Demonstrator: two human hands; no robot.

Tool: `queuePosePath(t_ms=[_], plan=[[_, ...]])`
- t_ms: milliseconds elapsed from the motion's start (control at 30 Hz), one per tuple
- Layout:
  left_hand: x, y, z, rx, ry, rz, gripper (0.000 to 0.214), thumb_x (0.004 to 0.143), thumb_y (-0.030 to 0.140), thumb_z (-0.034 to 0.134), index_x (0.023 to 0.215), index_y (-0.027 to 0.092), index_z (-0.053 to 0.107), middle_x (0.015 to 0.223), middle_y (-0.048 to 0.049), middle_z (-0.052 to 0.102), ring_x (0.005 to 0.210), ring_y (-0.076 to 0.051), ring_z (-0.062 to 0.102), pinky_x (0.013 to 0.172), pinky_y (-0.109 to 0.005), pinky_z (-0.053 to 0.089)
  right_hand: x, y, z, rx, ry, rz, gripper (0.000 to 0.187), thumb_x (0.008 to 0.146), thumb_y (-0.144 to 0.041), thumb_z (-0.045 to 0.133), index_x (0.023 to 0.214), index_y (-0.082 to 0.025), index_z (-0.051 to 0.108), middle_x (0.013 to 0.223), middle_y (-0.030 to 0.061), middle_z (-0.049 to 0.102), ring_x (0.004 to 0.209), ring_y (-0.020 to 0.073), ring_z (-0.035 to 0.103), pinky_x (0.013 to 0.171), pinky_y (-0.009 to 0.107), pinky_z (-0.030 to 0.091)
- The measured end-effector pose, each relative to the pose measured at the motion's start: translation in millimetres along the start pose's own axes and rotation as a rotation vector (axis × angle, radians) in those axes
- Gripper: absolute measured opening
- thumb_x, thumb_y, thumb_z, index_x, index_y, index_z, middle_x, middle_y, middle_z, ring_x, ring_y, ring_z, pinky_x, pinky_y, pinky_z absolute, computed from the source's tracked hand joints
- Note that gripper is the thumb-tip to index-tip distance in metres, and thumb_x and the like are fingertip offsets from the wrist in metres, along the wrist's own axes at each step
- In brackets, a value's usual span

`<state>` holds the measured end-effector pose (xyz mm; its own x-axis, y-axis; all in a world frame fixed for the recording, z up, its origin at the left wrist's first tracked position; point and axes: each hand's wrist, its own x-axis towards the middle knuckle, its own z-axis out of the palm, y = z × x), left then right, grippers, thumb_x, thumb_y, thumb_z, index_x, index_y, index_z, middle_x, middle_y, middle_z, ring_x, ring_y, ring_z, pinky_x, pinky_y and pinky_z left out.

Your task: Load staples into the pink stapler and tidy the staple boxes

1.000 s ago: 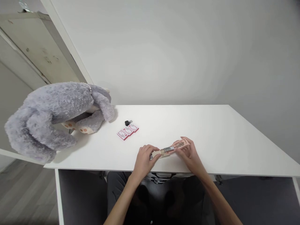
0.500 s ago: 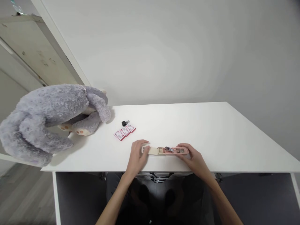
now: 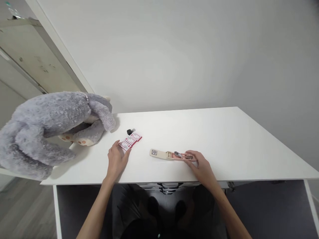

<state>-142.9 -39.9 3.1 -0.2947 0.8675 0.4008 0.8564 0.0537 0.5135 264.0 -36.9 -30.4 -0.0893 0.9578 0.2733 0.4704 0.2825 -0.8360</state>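
- At the white desk's near side, your right hand pinches the pink end of an opened cream-and-pink stapler.
- Your left hand is spread around the nearest of three flat white-and-red boxes.
- Their labels are too small to read.

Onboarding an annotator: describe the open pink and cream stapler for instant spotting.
On the white flat tabletop, look near the front edge, right of three flat red and white boxes. The open pink and cream stapler extends left from the person's bare right hand. Unlike the boxes, it is long and narrow, with exposed metal.
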Motion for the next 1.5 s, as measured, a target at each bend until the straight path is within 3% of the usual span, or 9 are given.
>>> queuePosePath(t_ms=[267,400,500,633,800,967,1233,1367,1500], plan=[[-36.0,46.4,1.2,-0.566,-0.128,-0.122,0.076,0.082,0.057,0.084,0.14,0.022,0.05,0.137,-0.0163,0.067,0.123,-0.03,0.067,0.111,-0.05,0.05,2.7,-0.4,1.5,-0.039,0.116,-0.037,0.036,0.1,-0.047,0.065,0.126,-0.023,0.064,0.127,0.0133,0.07,0.12,0.0312,0.066,0.105,0.052,0.054],[-48.0,62.8,3.7,-1.014,-0.267,-0.227,0.065,0.094,0.065,0.068,0.14,0.021,0.052,0.135,-0.0194,0.07,0.118,-0.029,0.072,0.108,-0.049,0.052,-1.0,-8.2,-2.7,-0.035,0.324,-0.101,0.031,0.1,-0.041,0.066,0.125,-0.022,0.064,0.125,0.0137,0.068,0.12,0.0306,0.064,0.104,0.052,0.054],[-53.5,70.0,7.5,-1.059,-0.279,-0.213,0.062,0.095,0.062,0.069,0.138,0.021,0.053,0.135,-0.0197,0.07,0.119,-0.03,0.072,0.108,-0.05,0.053,-8.5,-19.6,-3.9,-0.013,0.464,-0.152,0.018,0.101,-0.034,0.063,0.114,-0.023,0.066,0.113,0.0113,0.069,0.109,0.0285,0.066,0.097,0.049,0.055],[-62.6,82.2,15.3,-0.849,-0.153,-0.021,0.068,0.084,0.045,0.087,0.138,0.024,0.052,0.139,-0.0162,0.065,0.127,-0.029,0.065,0.111,-0.048,0.051,-18.5,-42.1,10.7,0.233,0.145,-0.105,0.013,0.105,-0.034,0.058,0.106,-0.024,0.068,0.1,0.0066,0.072,0.088,0.0218,0.07,0.085,0.04,0.057],[-76.6,107.0,23.0,-0.559,-0.059,0.196,0.07,0.081,0.035,0.09,0.141,0.027,0.053,0.139,-0.0118,0.063,0.116,-0.025,0.066,0.106,-0.047,0.053,-14.2,-67.4,47.2,0.59,-0.255,0.049,0.033,0.103,-0.042,0.063,0.13,-0.024,0.057,0.114,0.0092,0.077,0.094,0.0218,0.076,0.087,0.038,0.059],[-73.3,115.1,26.7,-0.67,-0.202,0.261,0.068,0.084,0.035,0.088,0.142,0.026,0.053,0.142,-0.0131,0.062,0.13,-0.03,0.062,0.112,-0.049,0.052,0.5,-68.8,65.2,0.667,-0.283,0.138,0.033,0.101,-0.049,0.065,0.12,-0.023,0.062,0.098,0.006,0.077,0.081,0.0197,0.073,0.071,0.032,0.056],[-60.2,101.6,28.0,-1.073,-0.454,-0.012,0.035,0.096,0.039,0.076,0.122,0.022,0.06,0.123,-0.011,0.072,0.122,-0.025,0.069,0.114,-0.046,0.052,3.1,-67.9,61.6,0.689,-0.358,0.172,0.037,0.1,-0.054,0.064,0.117,-0.021,0.069,0.079,0.0007,0.069,0.066,0.0157,0.063,0.062,0.03,0.052],[-60.6,101.6,29.8,-1.107,-0.467,-0.067,0.036,0.092,0.04,0.08,0.115,0.022,0.059,0.118,-0.0102,0.073,0.118,-0.025,0.071,0.107,-0.043,0.055,2.4,-69.6,60.9,0.661,-0.357,0.168,0.038,0.102,-0.054,0.061,0.119,-0.022,0.069,0.08,0.001,0.069,0.068,0.0162,0.064,0.061,0.03,0.054],[-59.1,103.6,29.9,-1.08,-0.32,-0.13,0.038,0.09,0.047,0.08,0.11,0.023,0.057,0.111,-0.0069,0.073,0.107,-0.022,0.073,0.096,-0.036,0.059,1.8,-69.6,61.2,0.672,-0.319,0.161,0.04,0.103,-0.055,0.058,0.123,-0.022,0.067,0.083,0.0031,0.071,0.074,0.0181,0.067,0.06,0.029,0.057]])
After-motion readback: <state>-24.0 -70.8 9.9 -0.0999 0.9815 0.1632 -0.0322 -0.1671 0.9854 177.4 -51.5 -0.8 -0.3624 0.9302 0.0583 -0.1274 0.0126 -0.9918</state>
